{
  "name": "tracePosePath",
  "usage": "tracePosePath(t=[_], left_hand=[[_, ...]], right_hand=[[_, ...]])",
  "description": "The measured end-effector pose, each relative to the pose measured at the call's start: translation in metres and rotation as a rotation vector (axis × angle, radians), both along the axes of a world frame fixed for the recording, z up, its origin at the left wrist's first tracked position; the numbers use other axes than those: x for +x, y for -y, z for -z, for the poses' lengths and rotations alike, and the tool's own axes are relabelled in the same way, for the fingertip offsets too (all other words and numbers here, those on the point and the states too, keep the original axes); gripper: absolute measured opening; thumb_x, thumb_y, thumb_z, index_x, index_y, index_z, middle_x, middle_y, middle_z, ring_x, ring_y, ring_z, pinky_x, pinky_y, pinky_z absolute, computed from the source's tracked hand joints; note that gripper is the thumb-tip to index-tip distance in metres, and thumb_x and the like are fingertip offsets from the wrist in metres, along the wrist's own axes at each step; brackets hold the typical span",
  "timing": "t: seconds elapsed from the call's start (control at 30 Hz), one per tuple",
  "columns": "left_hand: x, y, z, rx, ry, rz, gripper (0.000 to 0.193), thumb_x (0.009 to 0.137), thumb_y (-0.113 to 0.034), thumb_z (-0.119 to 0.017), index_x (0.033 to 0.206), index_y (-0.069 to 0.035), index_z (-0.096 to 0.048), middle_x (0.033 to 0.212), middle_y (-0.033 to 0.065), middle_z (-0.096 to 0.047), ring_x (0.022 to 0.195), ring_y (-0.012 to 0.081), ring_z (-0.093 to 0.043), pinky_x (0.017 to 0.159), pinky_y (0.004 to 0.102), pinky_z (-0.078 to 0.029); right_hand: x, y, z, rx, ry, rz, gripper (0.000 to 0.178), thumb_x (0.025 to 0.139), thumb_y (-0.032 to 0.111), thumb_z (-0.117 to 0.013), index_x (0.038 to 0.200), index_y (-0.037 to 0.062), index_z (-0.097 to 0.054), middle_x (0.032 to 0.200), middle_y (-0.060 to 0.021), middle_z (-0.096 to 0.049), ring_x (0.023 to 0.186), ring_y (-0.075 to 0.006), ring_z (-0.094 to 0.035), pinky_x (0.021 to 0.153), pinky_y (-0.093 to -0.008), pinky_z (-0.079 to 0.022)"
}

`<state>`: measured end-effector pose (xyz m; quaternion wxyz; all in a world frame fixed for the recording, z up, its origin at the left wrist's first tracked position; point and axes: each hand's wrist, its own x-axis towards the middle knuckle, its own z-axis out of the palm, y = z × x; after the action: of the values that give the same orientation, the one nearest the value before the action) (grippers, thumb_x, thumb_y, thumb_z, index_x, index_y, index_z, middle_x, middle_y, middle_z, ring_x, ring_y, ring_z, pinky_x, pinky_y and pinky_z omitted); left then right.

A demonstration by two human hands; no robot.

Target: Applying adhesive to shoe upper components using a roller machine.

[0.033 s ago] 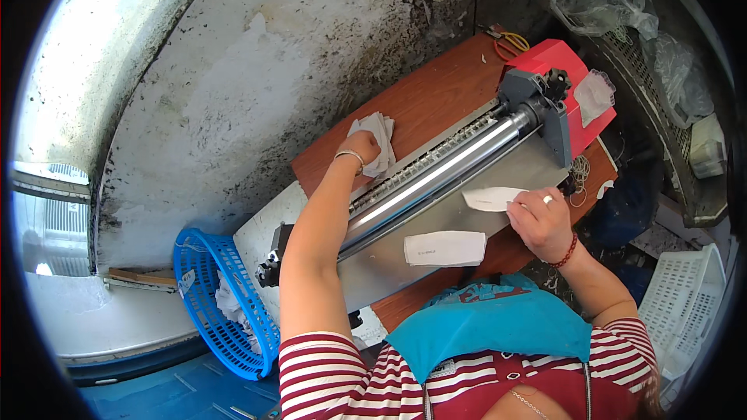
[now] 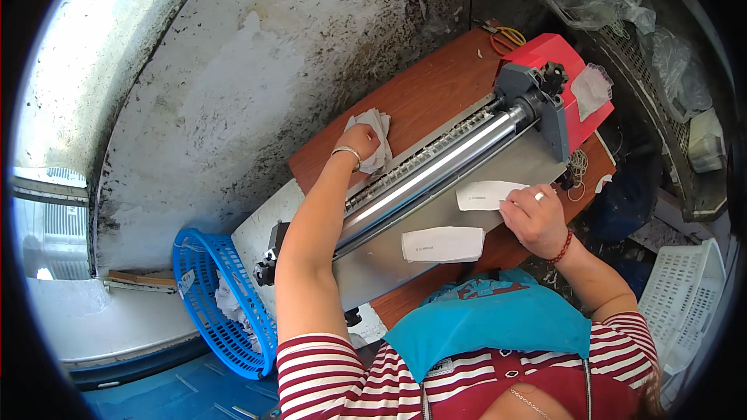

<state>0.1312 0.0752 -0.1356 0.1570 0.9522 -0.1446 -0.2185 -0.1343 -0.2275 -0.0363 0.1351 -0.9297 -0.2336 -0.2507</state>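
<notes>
My left hand (image 2: 359, 142) reaches past the machine's rollers. It is closed on a loose stack of white cut pieces (image 2: 380, 123) on the wooden tabletop, its fingertips hidden against them. My right hand (image 2: 534, 218) pinches the right end of a single white piece (image 2: 484, 195), which lies along the machine's metal plate (image 2: 373, 276). A second white piece (image 2: 443, 244) with faint print rests nearer to me at the plate's front edge, touched by neither hand. Between my hands runs a shiny steel roller (image 2: 436, 175) beside a ridged shaft.
The machine's red end housing (image 2: 580, 97) stands at the right. A blue plastic basket (image 2: 268, 334) with white scraps is at the left, a white basket (image 2: 677, 307) at the lower right. Stained wall (image 2: 233, 85) closes off the back. Wires and plastic bags (image 2: 603, 0) lie beyond the housing.
The piece in my right hand has tilted to show more of its face, and that hand has shifted slightly left. The whole view has shifted a little. My left hand stays at the stack.
</notes>
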Motion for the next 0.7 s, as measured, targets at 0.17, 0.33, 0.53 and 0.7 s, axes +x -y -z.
tracePosePath(t=[0.17, 0.33, 0.53, 0.7], left_hand=[[-0.029, 0.046, -0.029, -0.592, -0.335, -0.069, 0.033, 0.079, -0.030, -0.066, 0.095, -0.001, -0.069, 0.087, 0.0134, -0.068, 0.079, 0.0247, -0.064, 0.075, 0.0343, -0.050], [-0.042, 0.079, -0.036, -0.438, -0.209, 0.189, 0.032, 0.081, -0.027, -0.067, 0.098, -0.001, -0.067, 0.086, 0.0088, -0.067, 0.077, 0.0170, -0.062, 0.072, 0.0295, -0.050], [-0.024, 0.065, -0.041, -0.534, -0.152, -0.027, 0.024, 0.080, -0.021, -0.068, 0.094, -0.001, -0.067, 0.083, 0.0044, -0.067, 0.074, 0.0119, -0.061, 0.071, 0.0283, -0.049], [0.004, 0.007, -0.025, -0.443, 0.249, -0.261, 0.017, 0.077, -0.015, -0.066, 0.091, -0.006, -0.067, 0.086, 0.0069, -0.068, 0.078, 0.0197, -0.064, 0.072, 0.0332, -0.051]], right_hand=[[0.024, -0.015, 0.025, -0.070, 0.012, -0.089, 0.010, 0.072, 0.010, -0.060, 0.082, 0.0070, -0.060, 0.079, -0.0047, -0.054, 0.068, -0.0191, -0.055, 0.065, -0.0318, -0.041], [0.035, -0.023, 0.021, 0.073, -0.113, -0.134, 0.014, 0.074, 0.014, -0.067, 0.085, 0.0072, -0.062, 0.083, -0.0043, -0.057, 0.072, -0.0202, -0.056, 0.067, -0.0330, -0.041], [0.014, -0.044, 0.014, 0.237, -0.346, -0.213, 0.027, 0.073, 0.022, -0.075, 0.093, 0.0090, -0.064, 0.092, -0.0050, -0.058, 0.085, -0.0249, -0.057, 0.075, -0.0375, -0.041], [0.011, -0.052, 0.022, 0.278, -0.279, -0.202, 0.018, 0.075, 0.017, -0.072, 0.089, 0.0096, -0.064, 0.090, -0.0030, -0.057, 0.083, -0.0235, -0.056, 0.077, -0.0373, -0.040]])
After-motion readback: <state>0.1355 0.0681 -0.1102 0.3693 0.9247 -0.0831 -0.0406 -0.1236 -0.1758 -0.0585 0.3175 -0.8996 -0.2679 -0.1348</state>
